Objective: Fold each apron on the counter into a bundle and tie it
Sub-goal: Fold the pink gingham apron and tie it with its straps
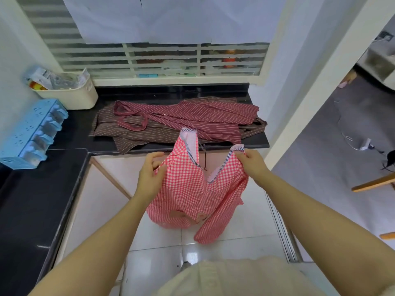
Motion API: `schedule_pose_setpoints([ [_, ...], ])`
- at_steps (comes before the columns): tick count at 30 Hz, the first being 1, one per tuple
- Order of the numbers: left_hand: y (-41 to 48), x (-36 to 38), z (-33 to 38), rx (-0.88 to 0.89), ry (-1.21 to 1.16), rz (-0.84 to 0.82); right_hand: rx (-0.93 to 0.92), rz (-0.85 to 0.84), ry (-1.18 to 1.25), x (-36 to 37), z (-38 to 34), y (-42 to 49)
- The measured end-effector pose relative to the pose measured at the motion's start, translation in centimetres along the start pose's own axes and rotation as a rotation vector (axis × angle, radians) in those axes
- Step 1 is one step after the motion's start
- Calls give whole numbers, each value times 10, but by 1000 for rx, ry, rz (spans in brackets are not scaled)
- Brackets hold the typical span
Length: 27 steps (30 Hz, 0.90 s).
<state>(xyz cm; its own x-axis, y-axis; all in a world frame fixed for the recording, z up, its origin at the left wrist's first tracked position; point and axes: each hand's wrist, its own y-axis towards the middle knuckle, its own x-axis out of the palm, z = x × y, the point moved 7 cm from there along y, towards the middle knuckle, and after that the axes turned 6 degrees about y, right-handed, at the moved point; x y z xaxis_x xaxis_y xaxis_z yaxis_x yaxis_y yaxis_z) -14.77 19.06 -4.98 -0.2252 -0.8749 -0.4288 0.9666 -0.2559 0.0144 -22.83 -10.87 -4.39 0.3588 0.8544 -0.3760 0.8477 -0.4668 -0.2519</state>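
The black surface (pixel 64 129) is L-shaped. One run crosses the middle of the frame under a slatted window (pixel 160 58), and the other runs down the left side. The two meet at an inner corner left of centre. The far run's front edge is straight and stops at a white wall at centre right. Below that edge, pale floor tiles (pixel 160 242) lie open across the lower middle of the frame. Right of the wall, a grey floor (pixel 320 146) opens out.

A cream basket (pixel 72 97) and a blue rack (pixel 32 133) stand on the surface at upper left. Two striped aprons lie spread across most of the far run. The maroon apron (pixel 192 116) lies on top of the brown apron (pixel 128 133), and the brown one reaches the front edge, with a dark cord hanging over it.

The red checked apron (pixel 192 193) is held up in the centre of the frame, in front of that edge and above the tiles. The left hand (pixel 150 174) has its fingers curled around a bunch of cloth at the apron's upper left. The right hand (pixel 252 165) pinches the apron's upper right tip between thumb and fingers. The cloth is a red-and-white check with a pale pink inner face and blue-striped trim along a V-shaped neck edge. It hangs crumpled, and a narrow strip trails at lower right.
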Motion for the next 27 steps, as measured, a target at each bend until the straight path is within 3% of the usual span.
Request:
schedule_pose_setpoints([
  [4,-2,7,-3,-21,1,-82,96,29,160,-10,8,3],
  [7,0,10,-5,-74,5,-143,110,-53,68,-6,11,1],
  [11,2,2,-16,-197,-126,-90,75,-106,56,0,5,-7],
  [14,-3,8,-25,-247,-118,-122,135,-242,2,13,12,-10],
  [16,-7,18,-28,-293,-139,-174,170,-237,33,16,15,-9],
  [20,-10,31,-20,-252,-122,-253,1,-207,-129,15,11,-2],
  [27,-10,29,-12,-219,-162,-189,-300,-30,-382,11,-19,-3],
])
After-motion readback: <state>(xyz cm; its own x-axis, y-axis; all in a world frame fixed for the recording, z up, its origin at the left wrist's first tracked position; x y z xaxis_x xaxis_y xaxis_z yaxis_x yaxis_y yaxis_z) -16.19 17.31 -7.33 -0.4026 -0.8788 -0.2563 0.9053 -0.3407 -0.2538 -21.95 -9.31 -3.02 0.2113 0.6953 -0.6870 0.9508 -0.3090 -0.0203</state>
